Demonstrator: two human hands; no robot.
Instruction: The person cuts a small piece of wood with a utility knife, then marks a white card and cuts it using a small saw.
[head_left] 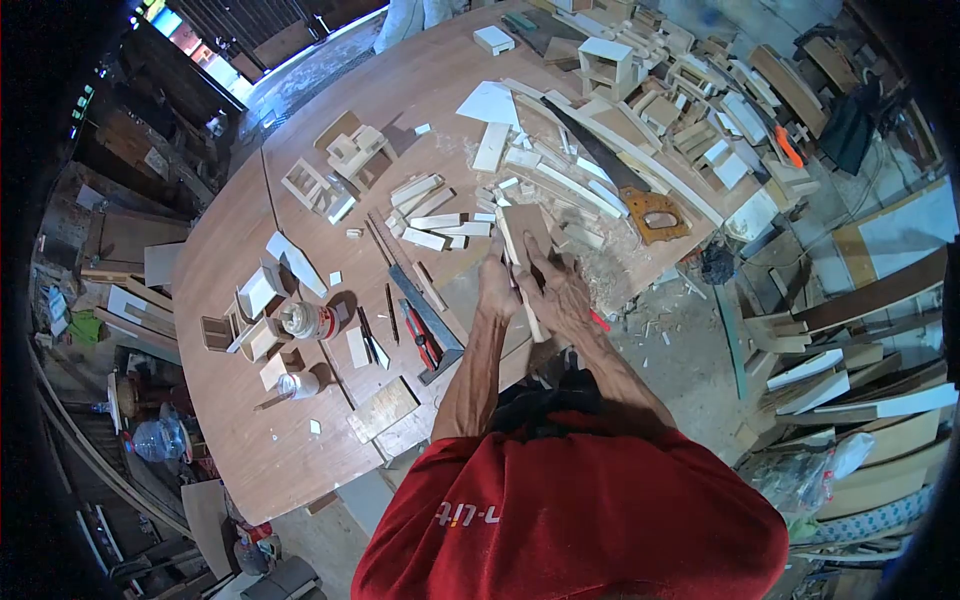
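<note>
Both hands are together at the near edge of the wooden table, on a small wooden piece (527, 226) with a pale edge strip. My left hand (497, 287) has its fingers wrapped at the piece's left side. From the right, my right hand (557, 293) presses on the piece's lower part with bent fingers. A thin pale strip sticks out below the hands. Short wood blocks (427, 239) lie just left of the piece, and sawdust (598, 262) is spread to its right. The fingertips are partly hidden.
A handsaw (652, 213) lies to the right, near a heap of wood offcuts (690, 110). Left on the table (225, 400) are a jar (310, 320), a metal square (440, 368), a red-handled tool (421, 338) and small wooden assemblies (357, 152). Wood boards (870, 400) stand at the right.
</note>
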